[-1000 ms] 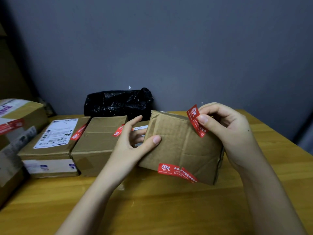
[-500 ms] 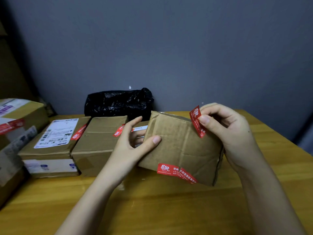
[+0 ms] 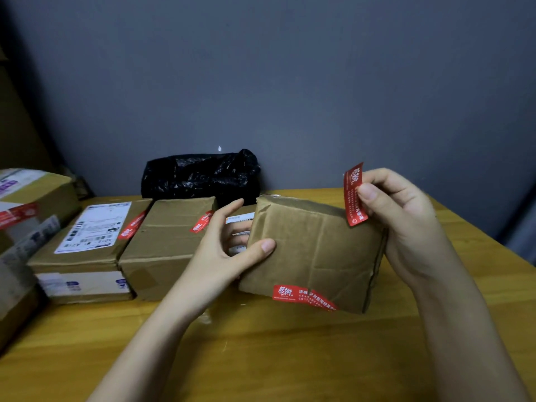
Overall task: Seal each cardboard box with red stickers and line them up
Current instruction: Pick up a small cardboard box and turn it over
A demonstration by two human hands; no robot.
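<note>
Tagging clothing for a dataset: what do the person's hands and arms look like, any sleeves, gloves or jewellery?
Both are bare: the left hand and right hand show no gloves, rings or watch, and both forearms are uncovered, no sleeves in view. Fingernails are short and unpainted.

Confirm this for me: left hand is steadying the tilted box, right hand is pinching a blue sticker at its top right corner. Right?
Not quite. The head view shows the sticker is red, not blue. The rest holds: the left hand steadies the tilted box, and the right hand pinches the sticker at its top right corner.
</note>
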